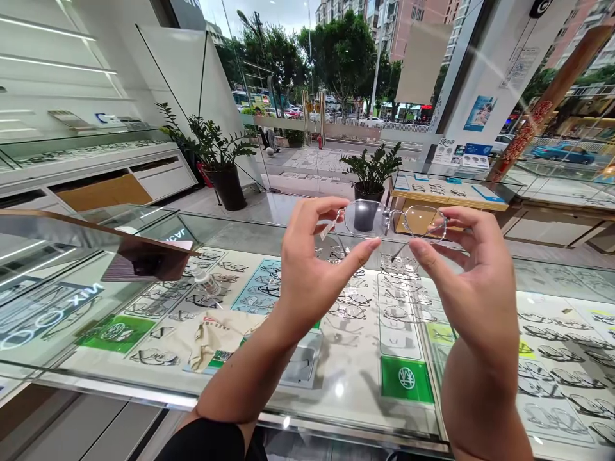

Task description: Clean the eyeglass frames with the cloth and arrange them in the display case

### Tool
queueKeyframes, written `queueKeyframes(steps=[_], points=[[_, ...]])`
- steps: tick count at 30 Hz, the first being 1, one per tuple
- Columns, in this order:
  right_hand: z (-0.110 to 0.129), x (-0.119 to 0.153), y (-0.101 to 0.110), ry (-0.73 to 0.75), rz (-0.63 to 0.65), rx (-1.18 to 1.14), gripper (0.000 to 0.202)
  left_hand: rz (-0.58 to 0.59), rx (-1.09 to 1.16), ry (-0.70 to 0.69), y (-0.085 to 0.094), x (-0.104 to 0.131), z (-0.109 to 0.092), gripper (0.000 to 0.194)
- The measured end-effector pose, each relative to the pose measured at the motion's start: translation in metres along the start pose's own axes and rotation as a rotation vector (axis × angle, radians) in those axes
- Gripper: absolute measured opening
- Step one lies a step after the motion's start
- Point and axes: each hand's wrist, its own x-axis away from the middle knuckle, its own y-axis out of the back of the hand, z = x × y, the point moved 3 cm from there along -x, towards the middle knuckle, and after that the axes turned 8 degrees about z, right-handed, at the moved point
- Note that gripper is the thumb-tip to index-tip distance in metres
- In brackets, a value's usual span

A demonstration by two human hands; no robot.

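Thin-framed eyeglasses [368, 218] with clear lenses are held up in the air above a glass display counter. My left hand [314, 256] grips their left side, with the index finger at the upper rim corner and the thumb near the lower edge. A small white tag [327, 229] hangs by that side. My right hand [473, 262] pinches the right side between thumb and fingers. The temples point down and back toward me, partly hidden by the hands. Below lie a beige cloth [204, 339] and a small spray bottle [206, 282].
Rows of eyeglasses [552, 352] fill the glass counter [336, 384], along with green cards [407, 379]. A tilted mirror-like panel [148, 259] stands at left. Potted plants [230, 186] and another display table [451, 195] stand beyond, before a glass front.
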Motion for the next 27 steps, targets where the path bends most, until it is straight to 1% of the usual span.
queueKeyframes(steps=[19, 27], points=[[-0.0018, -0.0023, 0.0002, -0.054, 0.060, 0.012, 0.048, -0.014, -0.072, -0.026, 0.0007, -0.0010, -0.0009, 0.049], [0.0009, 0.0004, 0.0005, -0.046, 0.044, 0.006, 0.049, -0.001, -0.064, -0.039, 0.0059, 0.0000, -0.0086, 0.048]])
